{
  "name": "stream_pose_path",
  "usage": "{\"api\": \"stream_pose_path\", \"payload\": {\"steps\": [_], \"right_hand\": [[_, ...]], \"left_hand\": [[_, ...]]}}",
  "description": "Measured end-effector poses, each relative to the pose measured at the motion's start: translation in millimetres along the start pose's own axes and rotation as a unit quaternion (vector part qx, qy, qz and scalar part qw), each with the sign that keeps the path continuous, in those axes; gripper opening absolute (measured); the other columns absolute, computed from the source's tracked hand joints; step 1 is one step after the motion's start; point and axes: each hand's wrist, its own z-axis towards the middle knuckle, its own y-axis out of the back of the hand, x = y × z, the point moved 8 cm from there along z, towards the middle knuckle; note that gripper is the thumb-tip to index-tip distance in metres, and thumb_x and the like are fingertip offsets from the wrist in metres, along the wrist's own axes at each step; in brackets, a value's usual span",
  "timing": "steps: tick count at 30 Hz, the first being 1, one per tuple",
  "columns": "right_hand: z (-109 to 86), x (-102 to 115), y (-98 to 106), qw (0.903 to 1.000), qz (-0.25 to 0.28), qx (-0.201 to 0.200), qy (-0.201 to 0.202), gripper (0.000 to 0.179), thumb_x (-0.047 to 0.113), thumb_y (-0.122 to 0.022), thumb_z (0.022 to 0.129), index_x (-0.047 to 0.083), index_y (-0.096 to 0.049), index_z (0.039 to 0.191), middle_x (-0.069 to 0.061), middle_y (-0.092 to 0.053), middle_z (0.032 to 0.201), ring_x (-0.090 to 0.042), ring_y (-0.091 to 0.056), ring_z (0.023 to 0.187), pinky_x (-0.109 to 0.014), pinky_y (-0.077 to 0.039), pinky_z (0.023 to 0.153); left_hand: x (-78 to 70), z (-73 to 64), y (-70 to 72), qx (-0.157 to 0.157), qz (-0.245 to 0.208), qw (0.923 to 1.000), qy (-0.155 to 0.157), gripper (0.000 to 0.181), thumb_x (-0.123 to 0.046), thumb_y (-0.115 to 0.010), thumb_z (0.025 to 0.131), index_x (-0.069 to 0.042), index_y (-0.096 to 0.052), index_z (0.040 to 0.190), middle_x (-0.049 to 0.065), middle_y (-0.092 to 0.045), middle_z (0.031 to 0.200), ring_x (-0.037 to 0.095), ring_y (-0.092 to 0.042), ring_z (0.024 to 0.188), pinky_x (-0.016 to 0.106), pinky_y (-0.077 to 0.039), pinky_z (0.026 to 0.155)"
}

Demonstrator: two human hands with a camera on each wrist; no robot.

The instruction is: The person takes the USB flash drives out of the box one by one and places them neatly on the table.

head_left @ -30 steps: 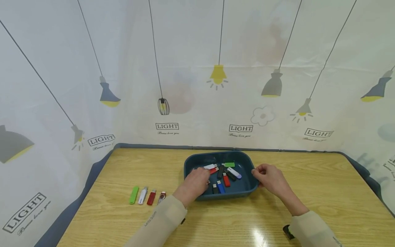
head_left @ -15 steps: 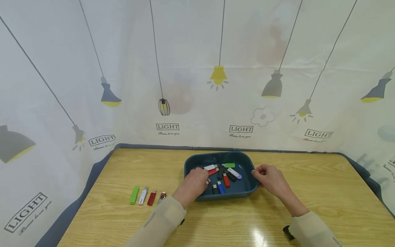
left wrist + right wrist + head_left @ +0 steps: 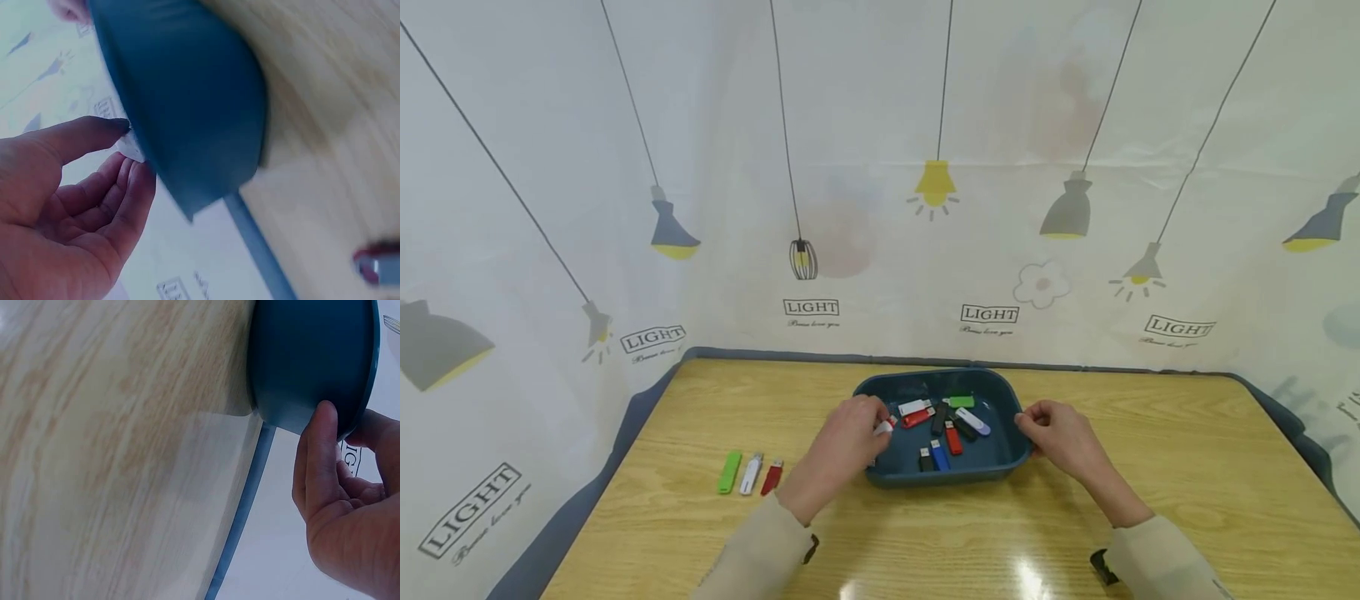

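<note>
The left hand (image 3: 841, 437) pinches a whitish USB stick (image 3: 883, 428) near the left rim of the blue tray (image 3: 943, 479); the right hand (image 3: 1063, 435), also pinching, grips the right rim; coloured sticks (image 3: 953, 440) lie inside.

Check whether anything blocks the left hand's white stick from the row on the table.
Probably the bin's wall, which partly hides the white stick from the left wrist camera. The left forearm covers some table beyond.

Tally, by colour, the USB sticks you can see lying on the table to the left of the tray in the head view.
Green stick: 1
White stick: 1
Red stick: 1
Total in view: 3
</note>
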Motion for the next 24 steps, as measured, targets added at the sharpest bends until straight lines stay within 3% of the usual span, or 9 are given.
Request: {"api": "stream_pose_path", "payload": {"steps": [10,18,24], "right_hand": [[1.1,0.0,0.4,1.0,-0.003,0.002,-0.001,0.028,0.025,-0.062,0.103,-0.003,-0.066,0.107,-0.005,-0.069,0.084,-0.02,-0.069,0.068,-0.033,-0.056,0.063],[1.5,0.6,0.6,1.0,-0.006,0.002,0.001,0.028,0.024,-0.062,0.103,-0.003,-0.067,0.106,-0.006,-0.069,0.083,-0.02,-0.069,0.068,-0.033,-0.056,0.063],[1.5,1.4,1.3,1.0,-0.007,0.003,0.003,0.028,0.024,-0.062,0.103,-0.004,-0.066,0.105,-0.005,-0.069,0.083,-0.021,-0.069,0.068,-0.033,-0.055,0.062]], "left_hand": [[35.7,-26.2,47.4,-0.075,-0.012,0.997,0.012,0.01,-0.007,-0.079,0.09,-0.003,-0.072,0.096,0.004,-0.069,0.087,0.017,-0.065,0.08,0.036,-0.055,0.072],[74.0,-49.8,76.6,-0.094,-0.04,0.9923,0.07,0.014,-0.008,-0.075,0.092,-0.001,-0.073,0.104,0.006,-0.071,0.09,0.019,-0.068,0.083,0.04,-0.057,0.075],[104.3,-68.4,84.8,-0.096,-0.045,0.9887,0.107,0.018,-0.01,-0.072,0.093,0.001,-0.072,0.107,0.006,-0.07,0.092,0.02,-0.066,0.084,0.041,-0.056,0.075]]}}
